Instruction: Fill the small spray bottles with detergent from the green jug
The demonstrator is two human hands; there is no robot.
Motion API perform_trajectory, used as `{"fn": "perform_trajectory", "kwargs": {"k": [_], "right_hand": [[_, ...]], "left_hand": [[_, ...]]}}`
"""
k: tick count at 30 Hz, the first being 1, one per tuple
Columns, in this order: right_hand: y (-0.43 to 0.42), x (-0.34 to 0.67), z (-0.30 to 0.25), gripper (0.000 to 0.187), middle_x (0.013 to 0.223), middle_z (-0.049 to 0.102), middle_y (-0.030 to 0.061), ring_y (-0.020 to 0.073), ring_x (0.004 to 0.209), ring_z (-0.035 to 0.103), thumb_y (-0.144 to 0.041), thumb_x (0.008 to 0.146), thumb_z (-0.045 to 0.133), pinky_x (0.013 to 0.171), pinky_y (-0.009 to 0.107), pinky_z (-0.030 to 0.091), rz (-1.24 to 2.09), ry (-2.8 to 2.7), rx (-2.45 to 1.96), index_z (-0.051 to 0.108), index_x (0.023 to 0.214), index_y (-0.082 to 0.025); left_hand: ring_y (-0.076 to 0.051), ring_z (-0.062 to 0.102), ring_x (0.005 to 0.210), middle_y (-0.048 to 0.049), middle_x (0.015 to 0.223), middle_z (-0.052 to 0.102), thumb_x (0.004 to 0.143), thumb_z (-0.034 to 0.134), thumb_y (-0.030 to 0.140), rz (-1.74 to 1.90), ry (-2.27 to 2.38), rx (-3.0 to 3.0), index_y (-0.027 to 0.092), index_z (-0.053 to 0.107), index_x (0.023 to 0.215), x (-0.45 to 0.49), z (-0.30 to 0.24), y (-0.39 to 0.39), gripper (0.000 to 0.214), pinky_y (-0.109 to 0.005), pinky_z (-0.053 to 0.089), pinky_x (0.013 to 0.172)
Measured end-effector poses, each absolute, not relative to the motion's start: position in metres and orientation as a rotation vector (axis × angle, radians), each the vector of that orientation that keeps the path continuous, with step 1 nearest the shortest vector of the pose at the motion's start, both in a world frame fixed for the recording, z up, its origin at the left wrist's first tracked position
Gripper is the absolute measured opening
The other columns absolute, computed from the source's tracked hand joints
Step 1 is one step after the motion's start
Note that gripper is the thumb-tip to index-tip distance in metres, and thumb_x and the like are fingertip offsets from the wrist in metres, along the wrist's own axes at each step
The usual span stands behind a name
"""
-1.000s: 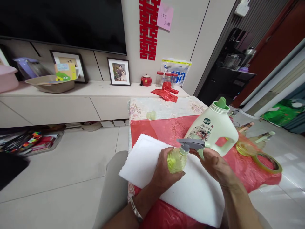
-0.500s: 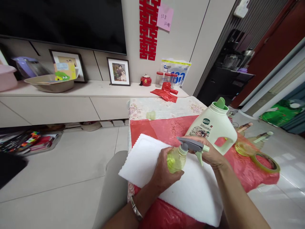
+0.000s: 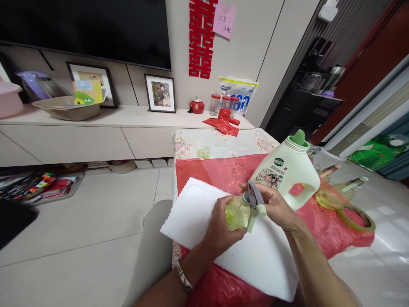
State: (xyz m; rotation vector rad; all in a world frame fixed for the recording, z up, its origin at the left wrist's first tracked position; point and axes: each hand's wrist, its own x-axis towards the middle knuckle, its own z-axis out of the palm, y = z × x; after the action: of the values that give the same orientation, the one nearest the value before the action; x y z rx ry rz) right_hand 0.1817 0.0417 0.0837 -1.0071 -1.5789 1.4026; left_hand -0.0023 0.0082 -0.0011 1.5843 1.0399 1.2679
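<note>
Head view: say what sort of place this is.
Likely a home living room: a wide black television screen above a long, low, pale cabinet, on which stands a dark-framed rectangular photograph.

Spray bottle (image 3: 237, 213) ribbed plastic; jug (image 3: 289, 172) smooth plastic.

Pretty ordinary living room tbh. Big black TV (image 3: 83, 30) at 10 o'clock on an off-white panelled wall (image 3: 252, 38) with thin dark seams. Under it, a long low cabinet (image 3: 73, 143) runs out to 9 o'clock, pale like the wall. Framed photo (image 3: 159, 94) leaning up there between 10 and 11. Red paper cutouts (image 3: 200, 47) go down the wall at 12, pink note (image 3: 223, 21) right beside them. Over at 2 you've got grey ribbed panelling (image 3: 340, 25), a black cabinet (image 3: 297, 115) and a reddish-brown door (image 3: 373, 64). Floor's light glossy tile (image 3: 79, 251) at 8, with bright reflections between 3 and 4.
</note>
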Motion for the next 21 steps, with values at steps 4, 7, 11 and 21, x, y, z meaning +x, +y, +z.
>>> {"fn": "perform_trajectory", "kwargs": {"k": [4,7,11,21], "right_hand": [[0.040,0.180,0.083,0.032,0.115,0.069,0.0043,0.0222,0.104,0.065,-0.033,0.074,0.083,0.090,0.033,0.052,1.364,-1.621,-0.975,0.075,0.104,-0.027],[0.038,0.175,0.085,0.032,0.110,0.069,0.0024,0.0199,0.101,0.064,-0.033,0.075,0.083,0.089,0.031,0.052,1.341,-1.618,-0.955,0.073,0.105,-0.029],[0.034,0.169,0.089,0.031,0.103,0.070,0.0008,0.0180,0.099,0.064,-0.030,0.074,0.084,0.089,0.029,0.051,1.272,-1.619,-0.930,0.072,0.103,-0.030],[0.027,0.166,0.084,0.030,0.108,0.071,0.0032,0.0217,0.104,0.065,-0.036,0.078,0.081,0.090,0.033,0.051,1.225,-1.576,-0.968,0.075,0.106,-0.030]], "left_hand": [[-0.031,0.055,0.120,-0.0088,0.127,0.055,0.057,0.077,0.008,1.269,1.024,1.573,0.022,0.043,0.129,-0.002,-0.002,0.008,0.080,-0.050,0.043,0.106],[-0.030,0.054,0.120,-0.0080,0.128,0.054,0.057,0.077,0.007,1.271,1.014,1.552,0.023,0.043,0.129,-0.002,-0.001,0.008,0.081,-0.051,0.043,0.106],[-0.030,0.054,0.120,-0.0069,0.128,0.055,0.059,0.076,0.006,1.259,1.003,1.533,0.025,0.044,0.129,-0.003,0.001,0.007,0.080,-0.051,0.044,0.105],[-0.032,0.054,0.120,-0.0085,0.127,0.055,0.058,0.078,0.010,1.264,1.036,1.591,0.024,0.045,0.128,-0.002,-0.005,0.008,0.079,-0.053,0.043,0.106]]}}
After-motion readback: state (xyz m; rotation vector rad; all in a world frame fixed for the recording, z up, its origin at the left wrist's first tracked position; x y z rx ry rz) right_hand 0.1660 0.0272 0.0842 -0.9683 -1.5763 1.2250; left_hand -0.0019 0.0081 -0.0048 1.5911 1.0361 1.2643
